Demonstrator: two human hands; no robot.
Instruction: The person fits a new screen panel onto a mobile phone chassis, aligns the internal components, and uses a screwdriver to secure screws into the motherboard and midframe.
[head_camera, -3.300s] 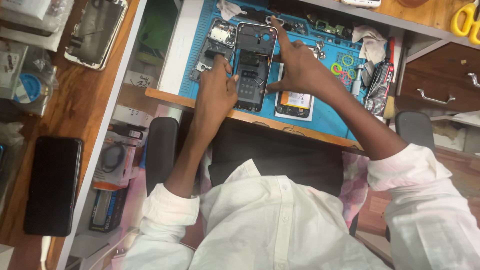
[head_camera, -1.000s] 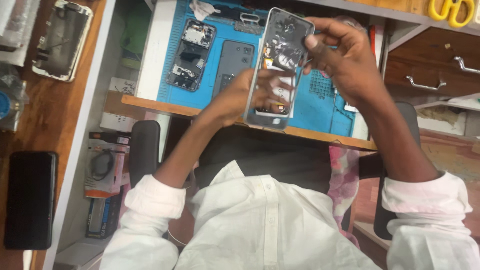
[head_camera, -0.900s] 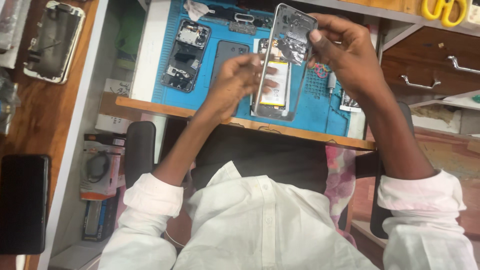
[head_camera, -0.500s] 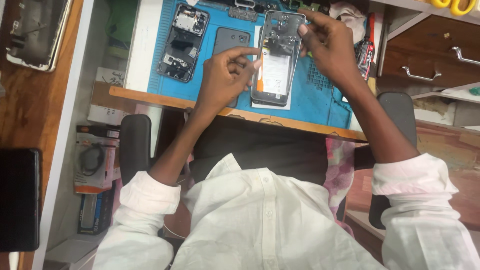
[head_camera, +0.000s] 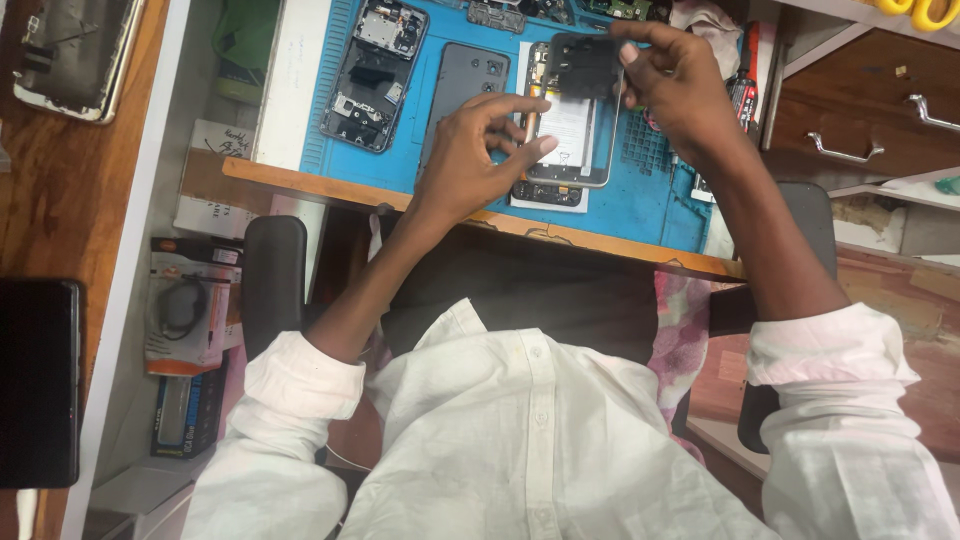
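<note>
Since half a second ago the opened phone (head_camera: 570, 115) has come lower and lies nearly flat over the blue work mat (head_camera: 650, 195), where a second ago it was lifted and tilted; both hands have stayed on it.

At the far left a dark phone (head_camera: 38, 380) lies face up on the wooden top, and a bare phone frame (head_camera: 75, 45) sits at the upper corner; on the mat's left part rests a stripped phone chassis (head_camera: 375, 70) with its boards showing; just right of it lies a grey back cover (head_camera: 465, 90), partly under the left hand (head_camera: 470, 165).

That left hand pinches the lower left edge of the opened phone, thumb and forefinger narrowed on its rim, the other fingers spread above; the phone's pale battery faces up, and a second phone (head_camera: 545, 195) peeks out beneath its lower end.

The right hand (head_camera: 680, 95) grips the phone's upper right corner, fingers closed over the dark camera end; right of it stands a wooden drawer unit (head_camera: 870, 120) with metal handles.
</note>
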